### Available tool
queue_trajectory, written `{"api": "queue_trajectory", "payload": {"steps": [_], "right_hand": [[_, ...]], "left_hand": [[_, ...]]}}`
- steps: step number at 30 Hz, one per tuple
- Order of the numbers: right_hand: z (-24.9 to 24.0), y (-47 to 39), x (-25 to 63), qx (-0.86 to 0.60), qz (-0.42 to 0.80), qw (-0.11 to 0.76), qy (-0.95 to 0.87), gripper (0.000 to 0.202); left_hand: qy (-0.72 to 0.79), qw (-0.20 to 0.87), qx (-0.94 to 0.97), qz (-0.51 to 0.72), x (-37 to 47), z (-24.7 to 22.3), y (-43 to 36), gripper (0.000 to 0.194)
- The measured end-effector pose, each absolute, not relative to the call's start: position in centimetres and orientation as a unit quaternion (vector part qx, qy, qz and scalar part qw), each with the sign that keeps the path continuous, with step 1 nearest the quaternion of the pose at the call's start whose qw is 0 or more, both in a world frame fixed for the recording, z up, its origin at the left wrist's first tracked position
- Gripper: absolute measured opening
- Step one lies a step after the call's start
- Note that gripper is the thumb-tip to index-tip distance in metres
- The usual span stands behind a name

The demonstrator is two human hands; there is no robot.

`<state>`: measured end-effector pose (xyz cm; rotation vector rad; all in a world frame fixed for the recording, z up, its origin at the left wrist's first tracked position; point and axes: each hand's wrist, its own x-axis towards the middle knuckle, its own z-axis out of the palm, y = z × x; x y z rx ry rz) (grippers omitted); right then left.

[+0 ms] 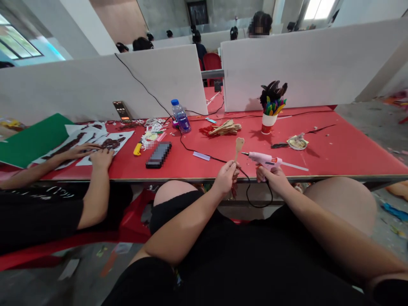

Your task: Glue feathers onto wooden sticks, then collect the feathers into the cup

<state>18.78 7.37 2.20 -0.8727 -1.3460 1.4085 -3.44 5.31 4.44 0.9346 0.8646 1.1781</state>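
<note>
My left hand (227,176) pinches the lower end of a flat wooden piece (239,148) with a wider, lobed top, held upright over the table's front edge. Something dark red hangs below the fingers. My right hand (272,177) is wrapped round the handle of a pink glue gun (263,159). Its nozzle points left, a short way right of the wooden piece and apart from it. A clear glue stick (295,166) sticks out of the gun's back. The black cord loops below the gun, between my hands.
On the red table (344,148) are a wooden bundle (225,128), a cup (268,123) of feathers, a small dish (297,142), a bottle (181,117), a phone (158,154) and a yellow cutter (137,149). At left, a person's hands (102,156) touch papers. White partitions (296,72) stand behind.
</note>
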Motion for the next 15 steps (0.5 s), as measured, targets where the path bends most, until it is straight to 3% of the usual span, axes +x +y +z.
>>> {"api": "queue_trajectory", "payload": {"steps": [15], "right_hand": [[1.45, 7.47, 18.91, -0.456, 0.488, 0.457, -0.587, 0.062]], "left_hand": [[0.367, 0.597, 0.498, 0.510, -3.09, 3.86, 4.65, 0.049]]}}
